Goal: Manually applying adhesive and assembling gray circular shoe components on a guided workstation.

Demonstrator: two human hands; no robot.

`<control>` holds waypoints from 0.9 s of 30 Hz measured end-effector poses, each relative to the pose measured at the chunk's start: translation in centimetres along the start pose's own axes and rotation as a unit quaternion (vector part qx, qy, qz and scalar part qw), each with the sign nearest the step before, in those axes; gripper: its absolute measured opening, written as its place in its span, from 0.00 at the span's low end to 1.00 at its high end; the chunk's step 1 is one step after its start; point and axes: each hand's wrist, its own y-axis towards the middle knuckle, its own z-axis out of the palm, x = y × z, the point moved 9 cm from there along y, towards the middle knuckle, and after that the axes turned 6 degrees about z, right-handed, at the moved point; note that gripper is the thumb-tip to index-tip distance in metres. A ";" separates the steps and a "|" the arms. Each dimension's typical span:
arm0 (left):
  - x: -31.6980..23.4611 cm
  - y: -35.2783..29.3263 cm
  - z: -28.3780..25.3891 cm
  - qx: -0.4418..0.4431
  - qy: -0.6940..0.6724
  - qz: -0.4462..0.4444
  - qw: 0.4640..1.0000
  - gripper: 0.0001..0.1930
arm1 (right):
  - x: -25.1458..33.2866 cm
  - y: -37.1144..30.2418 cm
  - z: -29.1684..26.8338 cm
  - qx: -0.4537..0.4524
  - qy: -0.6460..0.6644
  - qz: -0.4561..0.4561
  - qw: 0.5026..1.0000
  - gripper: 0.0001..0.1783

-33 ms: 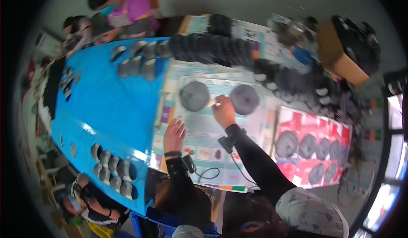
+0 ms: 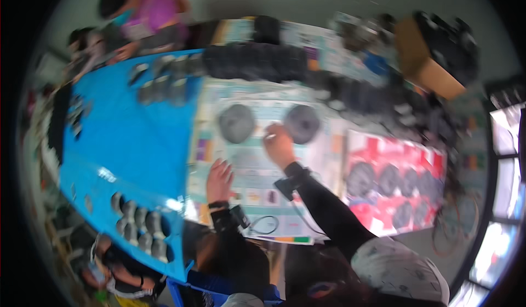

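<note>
Two round dark-grey pieces, slightly domed like fabric cups, lie on the printed sheets: a left round piece (image 2: 237, 123) and a right round piece (image 2: 302, 124). Just below the gap between them is my right hand (image 2: 279, 145), its fingers pinched together. A small pale spot shows at those fingertips, too blurred to name. My left hand (image 2: 219, 182) hovers over or rests on the printed sheets (image 2: 252, 167), lower and to the left, fingers stretched and holding nothing. Both wrists carry a small dark device on a strap.
A long row of dark cups (image 2: 255, 62) runs behind the sheets. More grey cups lie on the blue table covering (image 2: 131, 153) at left and the red sheet (image 2: 356, 148) at right. A cardboard box (image 2: 413, 49) stands at back right. Co-workers sit at the far left and lower left.
The whole view has shifted, so the table and pieces appear a little farther left. My hands keep nearly the same pose beside the two round pieces.
</note>
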 end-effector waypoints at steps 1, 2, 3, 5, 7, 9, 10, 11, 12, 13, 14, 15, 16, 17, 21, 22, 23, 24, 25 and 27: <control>0.8 -2.7 -1.5 -0.009 0.023 0.010 1.000 0.23 | 2.2 -2.7 -0.7 0.044 -0.007 0.011 0.999 0.11; 2.3 -4.7 -0.3 0.006 0.015 0.019 1.000 0.21 | 3.0 -4.1 -2.2 0.093 0.021 0.006 0.995 0.09; 4.4 -6.5 0.9 -0.015 0.028 -0.010 0.999 0.19 | 2.3 -6.1 -4.3 0.186 0.022 0.062 0.980 0.08; 7.6 -10.9 2.7 -0.032 0.128 -0.043 0.990 0.17 | 0.9 -10.4 -9.1 0.275 0.005 0.138 0.951 0.06; 12.3 -12.2 6.1 -0.002 0.239 -0.049 0.970 0.16 | -1.3 -13.2 -16.4 0.276 -0.085 0.117 0.950 0.04; 17.0 -12.5 10.9 0.090 0.326 0.017 0.941 0.14 | -6.8 -15.7 -23.7 0.259 -0.197 0.026 0.945 0.05; 20.0 -12.0 11.1 0.119 0.377 0.087 0.914 0.13 | -10.4 -17.5 -27.0 0.257 -0.234 -0.008 0.938 0.05; 21.4 -12.6 13.4 0.127 0.381 0.086 0.912 0.13 | -14.9 -18.5 -31.4 0.217 -0.241 0.073 0.943 0.05; 22.4 -13.0 16.7 0.146 0.442 0.141 0.874 0.13 | -19.8 -20.1 -35.7 0.175 -0.176 0.198 0.948 0.06; 23.3 -13.7 19.1 0.159 0.502 0.193 0.828 0.13 | -23.2 -21.8 -39.6 0.114 -0.104 0.312 0.938 0.08; 24.4 -14.0 20.0 0.160 0.510 0.190 0.823 0.13 | -25.6 -23.5 -42.6 0.048 0.040 0.459 0.886 0.11; 24.8 -14.0 20.3 0.136 0.555 0.192 0.798 0.13 | -26.6 -24.2 -44.5 -0.005 0.089 0.501 0.861 0.10; 25.4 -14.3 21.0 0.113 0.596 0.195 0.771 0.12 | -27.9 -25.0 -46.7 -0.059 0.136 0.539 0.829 0.10; 26.0 -14.6 21.5 0.083 0.625 0.195 0.751 0.13 | -29.0 -25.3 -48.4 -0.103 0.177 0.548 0.811 0.12; 28.7 -15.4 21.4 0.067 0.650 0.191 0.733 0.13 | -32.8 -23.2 -50.8 -0.161 0.275 0.511 0.798 0.12; 29.3 -16.1 21.9 0.069 0.658 0.190 0.725 0.13 | -33.5 -22.7 -51.0 -0.164 0.280 0.516 0.793 0.12; 29.7 -16.6 22.2 0.062 0.656 0.181 0.730 0.13 | -34.9 -22.6 -50.9 -0.170 0.298 0.529 0.777 0.12; 29.8 -16.7 21.5 0.048 0.653 0.174 0.735 0.13 | -35.4 -22.5 -50.5 -0.165 0.308 0.531 0.772 0.12; 29.9 -16.7 21.0 0.044 0.655 0.167 0.736 0.13 | -35.8 -22.4 -50.2 -0.173 0.330 0.527 0.764 0.11; 30.2 -16.8 19.9 0.028 0.649 0.176 0.740 0.13 | -36.4 -22.1 -50.3 -0.211 0.356 0.507 0.756 0.12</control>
